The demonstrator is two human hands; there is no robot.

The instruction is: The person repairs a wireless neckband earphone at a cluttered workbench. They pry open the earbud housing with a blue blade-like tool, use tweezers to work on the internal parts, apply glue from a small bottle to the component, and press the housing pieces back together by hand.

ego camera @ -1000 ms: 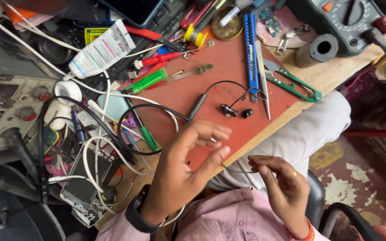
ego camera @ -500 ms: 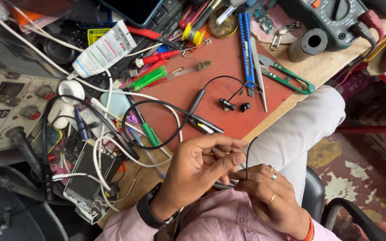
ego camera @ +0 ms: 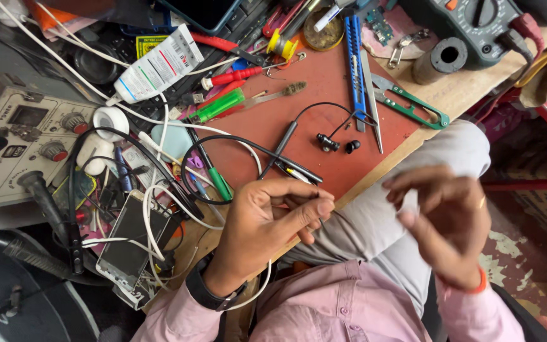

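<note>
Since 0.5 s ago the 2 hands have parted: left hand (ego camera: 267, 218) pinches the thin wire (ego camera: 299, 172) mid-frame; right hand (ego camera: 447, 221), blurred at right, fingers loosely spread, empty.

Pink shirt sleeves (ego camera: 324, 304) on both arms. Black wristband (ego camera: 207, 292) on the left wrist at seven o'clock; orange band (ego camera: 480, 283) on the right wrist at four o'clock, thin ring (ego camera: 481, 202) on one finger. Light grey trousers (ego camera: 432, 152).

Two hands (ego camera: 267, 218), two earbuds (ego camera: 327, 142), one multimeter (ego camera: 470, 25), one blue knife (ego camera: 352, 60)
</note>
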